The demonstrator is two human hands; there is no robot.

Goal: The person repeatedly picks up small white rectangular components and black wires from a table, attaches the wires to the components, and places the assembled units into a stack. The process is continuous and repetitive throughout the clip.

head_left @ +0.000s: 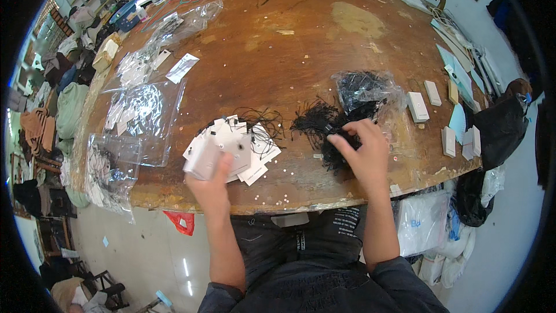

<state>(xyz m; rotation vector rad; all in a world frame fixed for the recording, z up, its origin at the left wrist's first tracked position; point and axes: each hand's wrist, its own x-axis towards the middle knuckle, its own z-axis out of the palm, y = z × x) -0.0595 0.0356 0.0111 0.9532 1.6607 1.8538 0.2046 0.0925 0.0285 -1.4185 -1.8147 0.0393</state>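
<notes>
My left hand [212, 188], slightly blurred, is closed round a stack of white hang tags [201, 161] near the front edge of the table. Beyond it lies a fanned pile of white hang tags [230, 130], with thin black strings [267, 130] trailing off its right side. To the right, my right hand [370, 153] reaches into a bunch of black tag strings [315, 120], thumb and forefinger pinched on some of them. Just behind that hand, a clear plastic bag [370, 90] holds more black strings.
Clear bags with white tags [119, 113] cover the table's left side. White boxes [417, 107] stand at the right, near a black bag [504, 119]. Small white dots are scattered by the wooden table's [278, 69] front edge. Clothes [72, 107] are heaped beyond the left edge.
</notes>
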